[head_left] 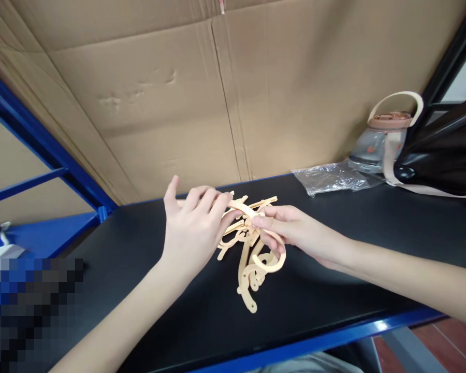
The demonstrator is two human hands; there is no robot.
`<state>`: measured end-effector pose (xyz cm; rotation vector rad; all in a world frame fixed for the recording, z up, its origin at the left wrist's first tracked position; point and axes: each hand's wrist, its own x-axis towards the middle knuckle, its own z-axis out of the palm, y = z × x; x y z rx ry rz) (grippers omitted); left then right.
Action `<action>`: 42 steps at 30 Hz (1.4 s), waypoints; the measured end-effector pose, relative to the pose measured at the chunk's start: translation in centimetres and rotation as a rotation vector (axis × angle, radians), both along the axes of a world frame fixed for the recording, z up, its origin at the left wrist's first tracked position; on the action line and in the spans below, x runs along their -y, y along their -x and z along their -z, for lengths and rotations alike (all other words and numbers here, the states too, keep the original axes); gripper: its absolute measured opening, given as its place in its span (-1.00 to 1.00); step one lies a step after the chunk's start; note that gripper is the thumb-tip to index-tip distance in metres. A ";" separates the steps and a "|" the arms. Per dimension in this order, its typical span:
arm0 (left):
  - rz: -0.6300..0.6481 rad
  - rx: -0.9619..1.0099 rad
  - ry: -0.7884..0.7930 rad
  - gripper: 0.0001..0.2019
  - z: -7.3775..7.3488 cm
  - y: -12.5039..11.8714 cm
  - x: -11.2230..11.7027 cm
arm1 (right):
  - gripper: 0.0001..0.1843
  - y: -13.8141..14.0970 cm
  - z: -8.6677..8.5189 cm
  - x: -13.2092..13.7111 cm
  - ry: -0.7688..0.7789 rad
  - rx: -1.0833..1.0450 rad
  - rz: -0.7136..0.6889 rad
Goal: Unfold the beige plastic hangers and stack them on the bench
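Over the parts pile [244, 261], the left hand [196, 223] and right hand [287, 228] are gripping a hooked cream piece [272, 269], which is probably handling as light, stiff plastic, best pinched mid-length.

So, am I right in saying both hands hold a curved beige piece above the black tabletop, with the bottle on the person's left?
Not quite: the head view shows the bottle on the person's right. The left hand and right hand do hold a curved beige piece above the black tabletop.
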<state>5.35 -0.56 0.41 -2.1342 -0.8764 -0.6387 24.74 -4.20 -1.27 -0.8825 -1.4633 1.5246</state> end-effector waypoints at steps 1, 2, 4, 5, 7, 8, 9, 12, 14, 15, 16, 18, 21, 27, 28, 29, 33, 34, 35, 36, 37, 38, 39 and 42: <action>-0.016 -0.038 -0.027 -0.78 0.0 0.0 0.0 | -0.66 -0.1 0.0 -0.1 0.010 0.018 -0.004; -0.024 -0.071 -0.022 -0.76 0.0 -0.1 0.0 | -0.68 -0.2 -0.1 -0.3 0.020 0.031 -0.018; -0.018 -0.120 0.053 -0.73 0.2 0.0 0.0 | -0.70 -0.6 -0.2 -0.7 0.039 0.054 -0.098; -0.014 -0.143 0.099 -0.72 0.3 0.0 0.0 | -0.69 -0.7 -0.2 -0.9 0.047 0.074 -0.156; -0.021 -0.195 0.167 -0.72 0.6 0.1 0.2 | -0.68 -1.1 -0.1 -1.2 0.052 0.122 -0.261; -0.035 -0.230 0.189 -0.74 0.7 0.1 0.3 | -0.67 -1.2 -0.1 -1.3 0.048 0.148 -0.302; -0.058 -0.266 0.206 -0.75 0.8 0.1 0.5 | -0.67 -1.4 0.0 -1.4 0.031 0.182 -0.327; -0.164 -0.323 0.304 -0.85 0.8 -0.2 1.1 | -0.69 -1.6 0.1 -1.5 -0.192 0.406 -0.247; -0.229 -0.326 0.381 -0.89 0.7 -0.7 1.5 | -0.69 -1.7 0.0 -1.4 -0.423 0.623 -0.131; -0.255 -0.321 0.411 -0.89 0.6 -0.9 1.7 | -0.67 -1.7 -0.1 -1.3 -0.525 0.716 -0.082; -0.280 -0.315 0.432 -0.88 0.6 -1.1 1.9 | -0.66 -1.6 -0.1 -1.3 -0.604 0.790 -0.044; -0.323 -0.297 0.455 -0.84 0.5 -1.4 2.2 | -0.66 -1.4 -0.1 -1.1 -0.699 0.898 0.026; -0.367 -0.248 0.488 -0.77 0.6 -1.5 2.4 | -0.70 -1.0 0.1 -0.8 -0.747 1.012 0.112; -0.331 -0.136 0.663 -0.70 0.3 -0.8 1.6 | -0.66 -1.5 -0.4 -1.2 -0.797 1.131 0.285; -0.309 -0.069 0.711 -0.66 0.2 -0.7 1.4 | -0.69 -1.7 -0.4 -1.4 -0.792 1.125 0.300; -0.290 0.009 0.762 -0.63 0.2 -0.6 1.2 | -0.74 -1.9 -0.4 -1.6 -0.788 1.106 0.304; -0.160 0.300 0.843 -0.69 0.4 -0.3 0.4 | -0.61 -2.4 0.6 -2.6 -0.798 0.970 0.305; -0.110 0.352 0.849 -0.72 0.7 -0.2 0.2 | -0.60 -2.4 0.9 -2.9 -0.806 0.945 0.309; -0.056 0.392 0.865 -0.72 1.0 -0.1 -0.1 | -0.60 -2.4 1.3 -3.2 -0.817 0.930 0.316; -0.009 0.419 0.896 -0.70 1.3 -0.1 -0.4 | -0.59 -2.4 1.6 -3.4 -0.835 0.921 0.320; 0.028 0.439 0.937 -0.69 1.7 0.0 -0.8 | -0.58 -2.5 1.9 -3.7 -0.857 0.921 0.323; 0.055 0.453 0.989 -0.68 2.0 0.0 -1.1 | -0.57 -2.5 2.1 -4.0 -0.879 0.930 0.318; 0.076 0.462 1.040 -0.66 2.4 0.1 -1.5 | -0.56 -2.6 2.3 -4.3 -0.894 0.946 0.312; 0.105 0.438 1.045 -0.68 3.1 0.7 -2.8 | -0.62 -3.0 2.5 -4.8 -0.904 1.026 0.316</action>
